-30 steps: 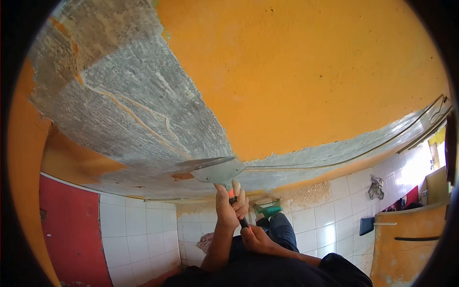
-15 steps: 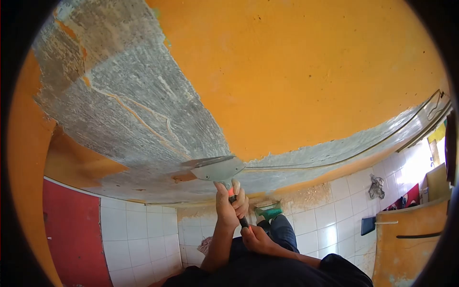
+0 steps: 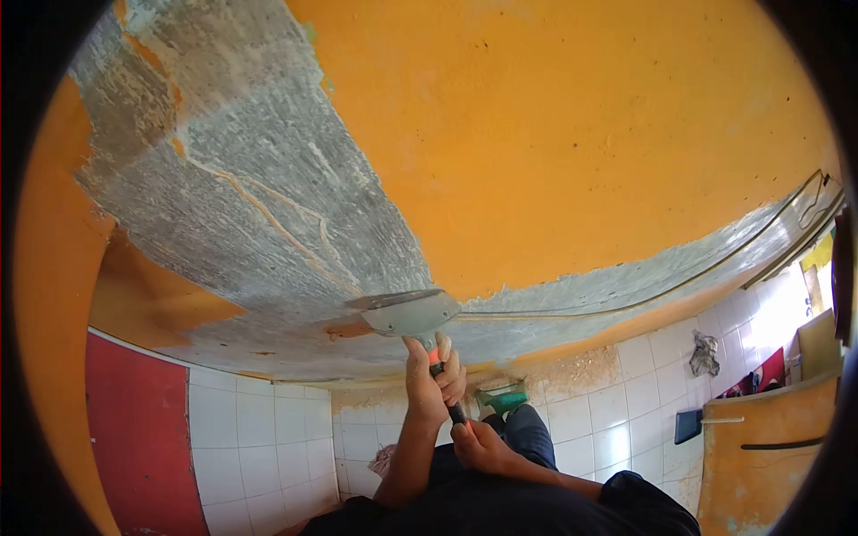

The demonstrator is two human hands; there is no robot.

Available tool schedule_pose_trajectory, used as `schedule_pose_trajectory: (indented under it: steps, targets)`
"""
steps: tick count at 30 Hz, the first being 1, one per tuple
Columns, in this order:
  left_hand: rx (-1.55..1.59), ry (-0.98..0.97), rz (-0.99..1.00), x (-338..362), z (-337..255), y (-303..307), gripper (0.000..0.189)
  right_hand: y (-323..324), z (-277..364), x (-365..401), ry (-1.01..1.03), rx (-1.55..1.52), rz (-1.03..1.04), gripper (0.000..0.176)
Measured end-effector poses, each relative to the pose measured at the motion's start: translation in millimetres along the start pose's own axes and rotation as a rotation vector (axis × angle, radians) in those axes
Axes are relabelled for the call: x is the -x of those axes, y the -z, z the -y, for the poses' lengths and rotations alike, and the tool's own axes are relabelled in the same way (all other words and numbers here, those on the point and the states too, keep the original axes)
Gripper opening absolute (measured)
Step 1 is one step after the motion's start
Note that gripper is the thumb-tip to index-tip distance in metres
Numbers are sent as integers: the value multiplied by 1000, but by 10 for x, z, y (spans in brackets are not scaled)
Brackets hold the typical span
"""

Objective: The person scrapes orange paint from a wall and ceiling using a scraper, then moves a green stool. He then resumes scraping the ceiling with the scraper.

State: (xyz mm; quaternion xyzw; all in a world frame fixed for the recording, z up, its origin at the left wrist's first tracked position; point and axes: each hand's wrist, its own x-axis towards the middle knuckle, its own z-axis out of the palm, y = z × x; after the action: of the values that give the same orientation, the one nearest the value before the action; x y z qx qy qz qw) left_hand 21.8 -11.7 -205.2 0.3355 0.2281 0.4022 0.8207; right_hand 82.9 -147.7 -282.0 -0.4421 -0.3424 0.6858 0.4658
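A wide-bladed scraper (image 3: 411,314) with a black and red handle lies with its blade against the wall, at the lower edge of the scraped grey strip (image 3: 277,170). My left hand (image 3: 433,380) is wrapped round the upper handle, just below the blade. Lower on the same handle, my right hand (image 3: 478,445) grips the end. Orange paint (image 3: 554,134) covers the wall to the right of the strip. A thin pale line runs down the grey surface towards the blade.
White floor tiles (image 3: 572,424) lie below, dusty along the wall. A green object (image 3: 503,399) sits near my feet. A red panel (image 3: 143,429) is at the left, an orange counter (image 3: 760,456) at the right. A crumpled grey item (image 3: 703,354) lies on the tiles.
The wall surface appears shifted slightly to the right and down at the upper left. Both hands keep their hold on the scraper, which has barely moved.
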Motion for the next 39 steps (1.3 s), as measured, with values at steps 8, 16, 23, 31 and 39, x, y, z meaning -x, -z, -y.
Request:
schedule_pose_trajectory:
  steps: [8,16,23,31,39]
  targets:
    - [1,-3,18,-17,-55,-20,56,-18,144,-39,22,26,-22,45]
    - [18,12,18,3,-34,-49,56,27,61,-6,-32,-88,40,36]
    - [31,15,3,15,-105,-67,56,-34,182,-2,-7,-12,28,43]
    - [-4,-4,3,18,-170,-150,56,-21,110,-29,0,-97,69,43]
    - [-33,3,-11,53,-179,-187,56,-50,181,32,11,-112,111,45]
